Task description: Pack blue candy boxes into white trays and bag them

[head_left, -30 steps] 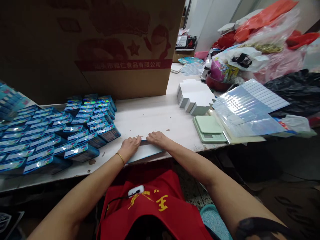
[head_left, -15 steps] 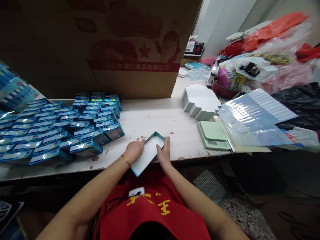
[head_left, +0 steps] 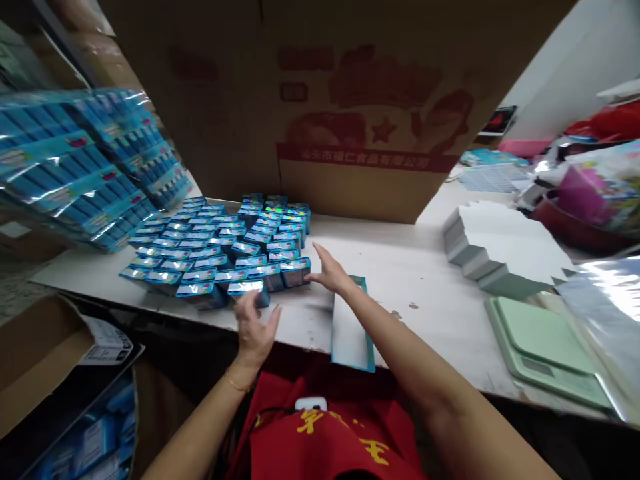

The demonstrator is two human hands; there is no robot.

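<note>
Rows of small blue boxes [head_left: 197, 275] stand upright on the white table. My left hand [head_left: 255, 327] is at the near edge of the group, fingers apart, close to the nearest box [head_left: 249, 291]; whether it touches is unclear. At the group's right end is my right hand [head_left: 330, 270], thumb and fingers spread beside the corner box [head_left: 295, 271], holding nothing. Beneath my right forearm lies a shallow blue-edged tray [head_left: 349, 337] with a white inside, partly covered by the arm.
A large cardboard carton [head_left: 350, 183] stands behind the boxes. Wrapped stacks of blue packs [head_left: 75, 173] rise at the left. To the right are a pile of white die-cut card [head_left: 505, 240] and a pale green scale [head_left: 547, 340]. An open carton [head_left: 45, 353] sits below the table's left end.
Both hands have let go of the shallow tray, leaving it on the table, and moved left to the blue boxes. The view has turned left.
</note>
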